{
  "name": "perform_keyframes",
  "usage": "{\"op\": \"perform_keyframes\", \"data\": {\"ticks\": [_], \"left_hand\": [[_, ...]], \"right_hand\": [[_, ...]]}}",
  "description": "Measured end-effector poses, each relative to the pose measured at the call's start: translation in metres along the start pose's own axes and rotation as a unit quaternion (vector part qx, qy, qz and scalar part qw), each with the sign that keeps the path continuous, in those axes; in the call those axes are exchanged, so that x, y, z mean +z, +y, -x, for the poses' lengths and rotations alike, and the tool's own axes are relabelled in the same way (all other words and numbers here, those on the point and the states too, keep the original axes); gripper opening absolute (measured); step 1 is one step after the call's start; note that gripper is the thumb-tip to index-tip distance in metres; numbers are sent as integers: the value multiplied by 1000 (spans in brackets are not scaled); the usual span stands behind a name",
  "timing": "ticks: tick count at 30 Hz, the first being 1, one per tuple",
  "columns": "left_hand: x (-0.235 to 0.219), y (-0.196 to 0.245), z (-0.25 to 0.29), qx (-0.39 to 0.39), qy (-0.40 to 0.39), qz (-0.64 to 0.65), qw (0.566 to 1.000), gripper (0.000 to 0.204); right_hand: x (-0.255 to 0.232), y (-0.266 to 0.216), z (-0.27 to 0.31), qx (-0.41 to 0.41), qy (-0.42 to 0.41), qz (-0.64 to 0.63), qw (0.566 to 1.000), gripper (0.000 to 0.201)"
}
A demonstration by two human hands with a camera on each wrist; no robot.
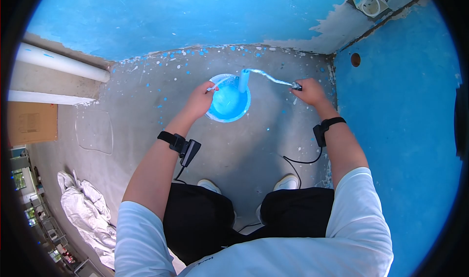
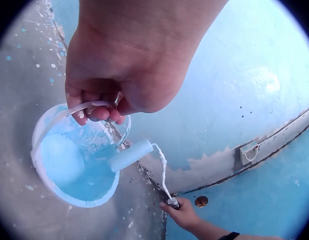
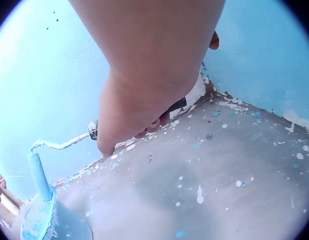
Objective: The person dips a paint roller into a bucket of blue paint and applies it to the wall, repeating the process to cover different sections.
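A white bucket with light blue paint inside hangs or stands below the left hand, whose fingers are curled round its handle. The right hand grips the dark handle of a paint roller. From that grip a paint-crusted wire frame runs left to the blue roller sleeve, which is at the bucket's rim on the side towards the wall. Whether the bucket touches the floor cannot be told.
Blue walls meet at a corner, with a socket and a round hole. White pipes, a cardboard box and crumpled cloth lie left. Black cables run by the white shoes.
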State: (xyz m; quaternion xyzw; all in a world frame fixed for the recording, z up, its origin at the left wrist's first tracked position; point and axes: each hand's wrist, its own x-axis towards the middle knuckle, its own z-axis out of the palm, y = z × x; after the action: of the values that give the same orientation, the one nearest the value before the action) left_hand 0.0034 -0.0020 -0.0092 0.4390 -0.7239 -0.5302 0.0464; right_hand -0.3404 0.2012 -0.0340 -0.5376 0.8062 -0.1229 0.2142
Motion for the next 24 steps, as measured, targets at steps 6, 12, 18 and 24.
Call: {"op": "perform_keyframes", "data": {"ticks": [6,12,18,24], "left_hand": [[2,0,-2,25,2,-12,1000,17],[0,5,1,2,-3,1,1000,15],[-3,6,3,-1,-20,-1,1000,16],[-2,11,5,-15,-19,32,999,17]], "right_hand": [[-1,24,9,86,99,-15,991,39],[-3,20,-5,126,149,64,979,39],[-5,3,-39,122,157,75,977,34],[-9,21,-43,163,142,88,972,32]]}}
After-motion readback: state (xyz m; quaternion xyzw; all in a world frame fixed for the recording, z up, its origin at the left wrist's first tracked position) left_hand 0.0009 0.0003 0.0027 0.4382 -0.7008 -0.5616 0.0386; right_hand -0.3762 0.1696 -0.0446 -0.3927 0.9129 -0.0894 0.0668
